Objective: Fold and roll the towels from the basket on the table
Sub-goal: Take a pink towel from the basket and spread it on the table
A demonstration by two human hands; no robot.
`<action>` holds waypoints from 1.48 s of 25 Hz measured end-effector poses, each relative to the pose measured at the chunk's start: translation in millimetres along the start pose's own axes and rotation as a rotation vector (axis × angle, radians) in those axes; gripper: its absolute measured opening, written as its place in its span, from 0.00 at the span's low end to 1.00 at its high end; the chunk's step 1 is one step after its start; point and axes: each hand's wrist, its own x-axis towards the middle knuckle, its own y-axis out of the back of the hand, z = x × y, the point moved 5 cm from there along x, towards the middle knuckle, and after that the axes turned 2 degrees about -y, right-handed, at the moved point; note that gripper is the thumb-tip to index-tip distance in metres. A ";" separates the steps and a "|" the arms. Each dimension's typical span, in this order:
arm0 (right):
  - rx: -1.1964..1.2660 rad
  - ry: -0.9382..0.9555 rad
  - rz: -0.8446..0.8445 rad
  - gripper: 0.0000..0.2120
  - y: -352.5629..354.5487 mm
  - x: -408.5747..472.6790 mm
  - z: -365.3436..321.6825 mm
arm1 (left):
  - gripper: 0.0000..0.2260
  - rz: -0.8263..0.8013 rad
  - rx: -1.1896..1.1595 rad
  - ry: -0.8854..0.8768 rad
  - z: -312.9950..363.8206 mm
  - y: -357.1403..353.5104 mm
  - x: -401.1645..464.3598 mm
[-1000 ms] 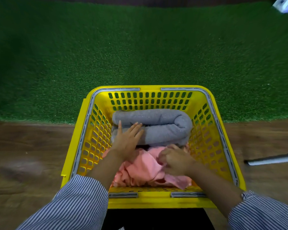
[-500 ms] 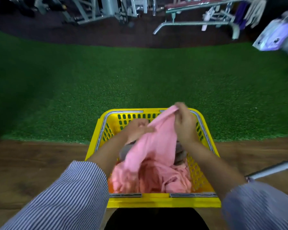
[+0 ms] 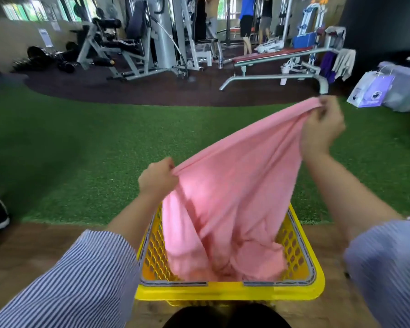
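You hold a pink towel (image 3: 232, 185) stretched between both hands above the yellow basket (image 3: 230, 291), which sits at the near edge of a wooden surface (image 3: 29, 245). Your left hand (image 3: 158, 178) is closed in a fist around one bunched edge of the cloth, low and close to the basket's far left corner. Your right hand (image 3: 322, 129) is raised higher and further out, fingers curled and pinching the opposite end of the same edge. The fabric runs taut in a slanting line from one grip to the other, then hangs down in folds, its lower part lying crumpled in the basket (what lies beneath it cannot be seen). Both forearms are bare below rolled striped sleeves (image 3: 81, 280). Beyond the wood lies green artificial turf (image 3: 81, 143), and behind that a dark floor with weight machines (image 3: 152, 36), a bench (image 3: 275, 58) and a pale purple bag (image 3: 372, 91) at the right.
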 end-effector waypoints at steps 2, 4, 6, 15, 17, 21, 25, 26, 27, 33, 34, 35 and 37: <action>-0.099 -0.090 0.034 0.14 18.2 27.0 2.7 | 0.07 0.066 -0.064 0.086 -18.4 20.5 7.5; -0.321 -0.187 -0.182 0.13 5.2 28.3 22.1 | 0.07 0.080 -0.147 0.108 -17.2 36.1 19.6; -0.456 -0.241 -0.496 0.10 -20.3 -4.9 43.1 | 0.08 -0.023 -0.352 0.126 0.8 34.2 21.5; -0.010 -0.271 -1.385 0.22 -70.1 -218.6 41.0 | 0.08 0.160 -0.963 0.374 37.2 55.6 18.4; -0.134 -0.234 -1.367 0.04 -74.7 -236.1 54.5 | 0.11 0.231 -0.817 0.398 19.7 63.2 18.1; -0.138 -0.079 -0.929 0.07 -70.3 -218.7 59.0 | 0.15 0.100 -0.349 0.435 -20.3 47.6 17.6; -0.210 0.311 -0.792 0.12 -64.5 -178.4 13.8 | 0.17 -0.229 -0.525 0.022 20.1 21.3 10.4; -0.221 0.357 -0.773 0.11 -65.0 -167.4 5.4 | 0.17 -0.441 -0.703 -0.034 41.8 17.4 1.6; -0.194 0.323 -0.728 0.11 -65.5 -153.3 2.0 | 0.19 -0.618 -0.783 -0.046 57.4 14.3 -5.1; 0.117 -0.064 -0.619 0.14 -65.8 -139.9 38.5 | 0.02 -0.246 -0.635 -0.297 77.6 28.4 8.4; 0.090 -0.228 -0.719 0.21 -72.9 -153.0 55.6 | 0.04 -0.138 -0.702 -0.317 73.5 35.5 11.5; 0.070 -0.398 -0.832 0.25 -79.6 -169.7 73.0 | 0.05 -0.065 -0.743 -0.338 68.7 43.5 13.1; 0.096 -0.558 -1.063 0.18 -88.2 -205.1 95.2 | 0.07 0.024 -0.807 -0.346 55.9 56.1 15.4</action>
